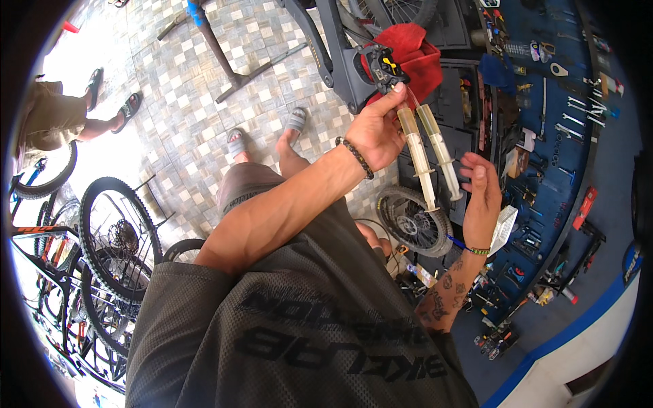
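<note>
My left hand [376, 134] is closed around a fitting at the syringe tips, its thumb just below a black brake caliper with yellow parts [388, 68] on a dark bike frame [335, 64]. Two syringes, one [417, 153] left of the other [439, 146], hang beside my fingers, with amber fluid in their upper ends and pale plungers below. A red cloth [425, 58] sits behind the caliper. My right hand [479, 180] is open, fingers apart, just right of the plungers.
Another person's legs [64, 112] are at upper left. Several bikes and wheels [95, 251] crowd the lower left. A repair stand [235, 78] stands on the checkered floor. A wheel [413, 224] sits below the syringes. Tool boards [551, 170] and dark drawers [459, 136] line the right side.
</note>
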{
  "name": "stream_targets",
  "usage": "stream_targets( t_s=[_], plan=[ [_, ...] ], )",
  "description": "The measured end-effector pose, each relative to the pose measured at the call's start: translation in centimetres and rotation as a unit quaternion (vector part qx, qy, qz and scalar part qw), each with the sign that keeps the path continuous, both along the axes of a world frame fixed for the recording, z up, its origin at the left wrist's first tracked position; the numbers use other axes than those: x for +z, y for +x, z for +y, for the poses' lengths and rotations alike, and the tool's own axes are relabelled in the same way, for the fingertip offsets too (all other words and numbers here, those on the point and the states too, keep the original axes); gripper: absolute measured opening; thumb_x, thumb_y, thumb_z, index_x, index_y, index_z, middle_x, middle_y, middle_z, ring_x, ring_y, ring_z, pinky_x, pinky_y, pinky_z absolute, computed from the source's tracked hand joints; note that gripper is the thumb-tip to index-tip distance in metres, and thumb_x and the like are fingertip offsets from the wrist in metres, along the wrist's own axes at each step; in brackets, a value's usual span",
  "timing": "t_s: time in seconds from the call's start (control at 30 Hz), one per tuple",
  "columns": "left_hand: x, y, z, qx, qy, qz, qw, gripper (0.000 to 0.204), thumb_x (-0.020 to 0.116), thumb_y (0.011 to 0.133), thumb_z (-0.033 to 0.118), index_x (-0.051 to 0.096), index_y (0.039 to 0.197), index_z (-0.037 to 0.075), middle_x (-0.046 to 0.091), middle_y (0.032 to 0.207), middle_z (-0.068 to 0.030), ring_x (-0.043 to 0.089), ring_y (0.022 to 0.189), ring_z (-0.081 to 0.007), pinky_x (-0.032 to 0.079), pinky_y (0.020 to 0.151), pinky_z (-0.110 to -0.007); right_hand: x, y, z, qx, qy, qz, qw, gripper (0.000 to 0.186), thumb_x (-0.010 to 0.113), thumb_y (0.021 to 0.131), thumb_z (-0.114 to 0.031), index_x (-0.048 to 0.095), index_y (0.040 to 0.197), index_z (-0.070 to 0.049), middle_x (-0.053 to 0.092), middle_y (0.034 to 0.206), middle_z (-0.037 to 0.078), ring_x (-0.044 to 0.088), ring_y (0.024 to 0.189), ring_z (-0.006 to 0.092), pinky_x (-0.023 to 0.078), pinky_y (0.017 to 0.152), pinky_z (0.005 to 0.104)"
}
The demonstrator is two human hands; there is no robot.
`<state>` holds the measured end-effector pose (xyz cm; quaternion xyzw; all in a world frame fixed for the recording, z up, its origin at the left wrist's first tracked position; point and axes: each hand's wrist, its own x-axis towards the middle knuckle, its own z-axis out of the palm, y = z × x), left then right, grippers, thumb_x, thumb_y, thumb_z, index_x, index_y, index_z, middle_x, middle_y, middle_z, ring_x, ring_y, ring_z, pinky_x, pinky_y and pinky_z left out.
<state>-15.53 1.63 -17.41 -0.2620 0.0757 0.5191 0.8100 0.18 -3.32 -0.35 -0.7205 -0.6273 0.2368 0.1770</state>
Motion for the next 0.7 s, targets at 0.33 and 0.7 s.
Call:
stream_targets(
  t_s=[0.33, 0.7],
  plan=[
    [-1.7, -0.6, -0.8, 0.024, 0.08, -0.083, 0.993, 0.021, 0.07, 0.104, 0.027, 0.073, 0.119, 0.013, 0.074, 0.106, 0.0023, 0.069, 0.103, -0.0182, 0.051, 0.103, -0.052, -8.5, 7.2, -2.1, -0.235, -0.136, 0.521, 0.809, 0.067, 0.047, 0.11, -0.064, 0.066, 0.13, -0.003, 0.072, 0.116, 0.01, 0.072, 0.105, 0.0235, 0.06, 0.085, 0.0371],
    [-1.9, -0.4, -0.4, 0.03, 0.081, -0.13, 0.988, 0.023, 0.074, 0.103, 0.028, 0.069, 0.111, 0.007, 0.069, 0.108, -0.0037, 0.062, 0.099, -0.0184, 0.053, 0.092, -0.035, -8.0, -0.4, -5.3, -0.128, -0.142, 0.583, 0.789, 0.057, 0.064, 0.107, -0.027, 0.046, 0.157, -0.008, 0.062, 0.134, 0.007, 0.059, 0.111, 0.018, 0.05, 0.09, 0.0328]
  ],
)
